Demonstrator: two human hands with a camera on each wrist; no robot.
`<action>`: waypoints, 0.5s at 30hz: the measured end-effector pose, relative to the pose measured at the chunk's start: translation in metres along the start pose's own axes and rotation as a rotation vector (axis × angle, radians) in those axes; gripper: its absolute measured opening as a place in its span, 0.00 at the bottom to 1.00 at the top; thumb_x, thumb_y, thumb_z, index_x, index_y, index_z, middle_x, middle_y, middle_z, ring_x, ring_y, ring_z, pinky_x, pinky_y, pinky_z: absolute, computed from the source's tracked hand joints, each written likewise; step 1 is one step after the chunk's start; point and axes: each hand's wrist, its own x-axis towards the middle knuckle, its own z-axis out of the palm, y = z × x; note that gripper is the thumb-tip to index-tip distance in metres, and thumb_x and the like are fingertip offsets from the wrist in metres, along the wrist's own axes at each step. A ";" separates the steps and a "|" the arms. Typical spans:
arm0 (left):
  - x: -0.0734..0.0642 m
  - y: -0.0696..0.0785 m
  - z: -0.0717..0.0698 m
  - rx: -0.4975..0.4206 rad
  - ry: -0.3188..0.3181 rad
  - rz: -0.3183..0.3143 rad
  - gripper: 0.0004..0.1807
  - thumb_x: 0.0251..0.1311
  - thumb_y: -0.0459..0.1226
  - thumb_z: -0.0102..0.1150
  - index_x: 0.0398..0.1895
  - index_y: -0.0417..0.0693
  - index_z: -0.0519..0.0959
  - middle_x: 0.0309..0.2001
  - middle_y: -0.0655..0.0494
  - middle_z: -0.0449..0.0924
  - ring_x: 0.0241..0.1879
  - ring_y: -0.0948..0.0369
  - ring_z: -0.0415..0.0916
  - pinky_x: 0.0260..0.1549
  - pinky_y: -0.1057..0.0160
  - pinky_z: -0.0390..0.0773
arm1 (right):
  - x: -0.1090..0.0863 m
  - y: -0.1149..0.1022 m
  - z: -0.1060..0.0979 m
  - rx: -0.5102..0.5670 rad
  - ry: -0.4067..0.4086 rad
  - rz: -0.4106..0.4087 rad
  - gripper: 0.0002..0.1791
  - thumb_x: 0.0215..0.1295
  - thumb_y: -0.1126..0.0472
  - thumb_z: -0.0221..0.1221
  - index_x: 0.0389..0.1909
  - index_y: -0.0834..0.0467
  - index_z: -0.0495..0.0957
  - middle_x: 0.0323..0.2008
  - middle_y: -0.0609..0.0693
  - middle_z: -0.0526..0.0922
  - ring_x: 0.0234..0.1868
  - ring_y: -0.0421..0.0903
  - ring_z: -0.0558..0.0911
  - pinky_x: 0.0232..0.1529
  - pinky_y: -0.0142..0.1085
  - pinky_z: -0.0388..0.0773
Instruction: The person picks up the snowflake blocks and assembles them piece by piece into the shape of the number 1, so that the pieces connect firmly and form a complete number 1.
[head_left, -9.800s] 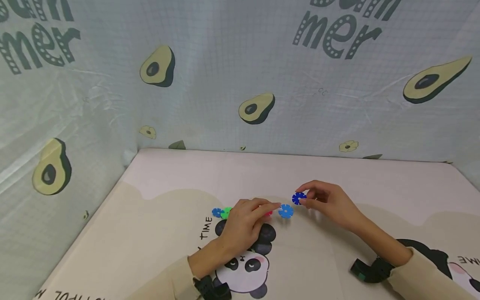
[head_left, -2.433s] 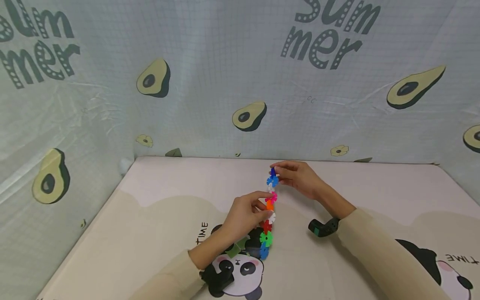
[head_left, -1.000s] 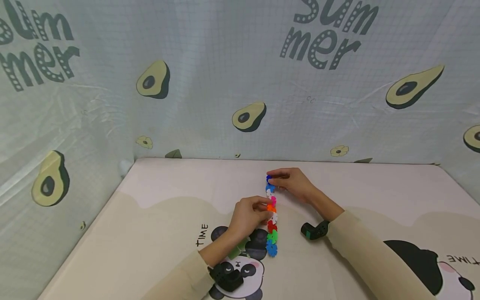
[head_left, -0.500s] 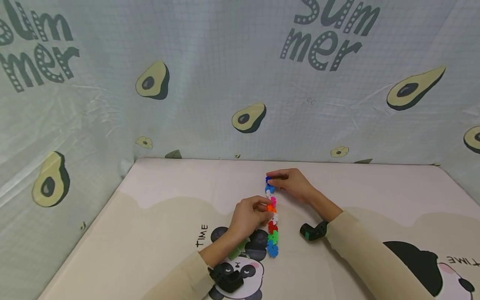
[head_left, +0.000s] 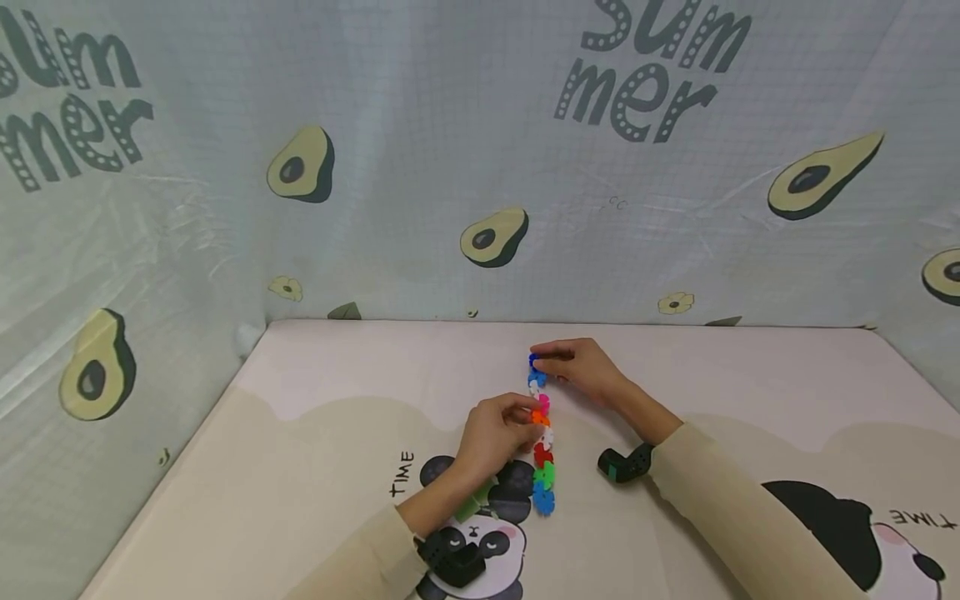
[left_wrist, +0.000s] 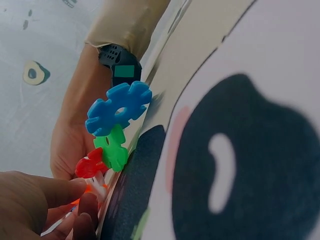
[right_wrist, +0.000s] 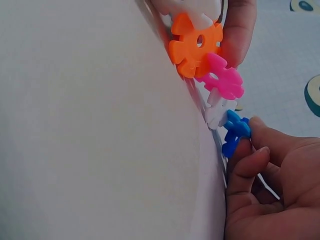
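Note:
A chain of interlocking plastic snowflake discs (head_left: 543, 475) runs away from me over the table, front to back. Its near end is a light blue disc (left_wrist: 120, 107), followed by a green disc (left_wrist: 114, 149) and a red disc (left_wrist: 91, 164). Further along come white, an orange disc (right_wrist: 192, 47), a pink disc (right_wrist: 227, 80), white again, light blue, and a dark blue disc (head_left: 534, 360) at the far end. My left hand (head_left: 495, 433) pinches the middle of the chain, around the orange and white discs. With thumb and fingertips, my right hand (head_left: 588, 368) pinches the dark blue end.
A pale tablecloth printed with pandas (head_left: 487, 550) covers the table (head_left: 337, 467). Behind it and to the left hangs a grey curtain (head_left: 405, 150) with avocado prints. Black wrist devices (head_left: 626, 463) sit on both wrists.
Earlier the chain lay sideways, with the dark blue disc apart in my right hand. Now that disc is joined at the far end and the chain points away. Hands barely moved over the last second.

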 end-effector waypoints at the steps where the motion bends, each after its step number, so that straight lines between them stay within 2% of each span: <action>1: 0.000 0.000 0.000 0.003 0.003 0.001 0.15 0.54 0.31 0.67 0.46 0.40 0.82 0.27 0.56 0.79 0.21 0.62 0.78 0.22 0.66 0.77 | 0.000 0.000 0.001 0.000 0.000 0.002 0.20 0.64 0.56 0.62 0.55 0.59 0.79 0.51 0.54 0.81 0.40 0.49 0.76 0.37 0.35 0.76; 10: -0.003 -0.004 0.000 0.004 0.008 0.023 0.15 0.54 0.31 0.67 0.46 0.39 0.82 0.27 0.56 0.79 0.22 0.63 0.77 0.22 0.67 0.78 | -0.003 -0.001 0.005 0.007 0.006 0.006 0.21 0.64 0.55 0.62 0.56 0.58 0.79 0.50 0.53 0.81 0.39 0.49 0.76 0.36 0.34 0.75; 15: -0.001 -0.004 0.000 0.011 0.019 0.010 0.15 0.54 0.32 0.68 0.46 0.41 0.82 0.28 0.56 0.79 0.22 0.63 0.77 0.23 0.66 0.78 | -0.002 -0.001 0.005 0.048 0.027 0.000 0.21 0.66 0.56 0.60 0.58 0.60 0.77 0.47 0.54 0.81 0.38 0.49 0.77 0.35 0.33 0.76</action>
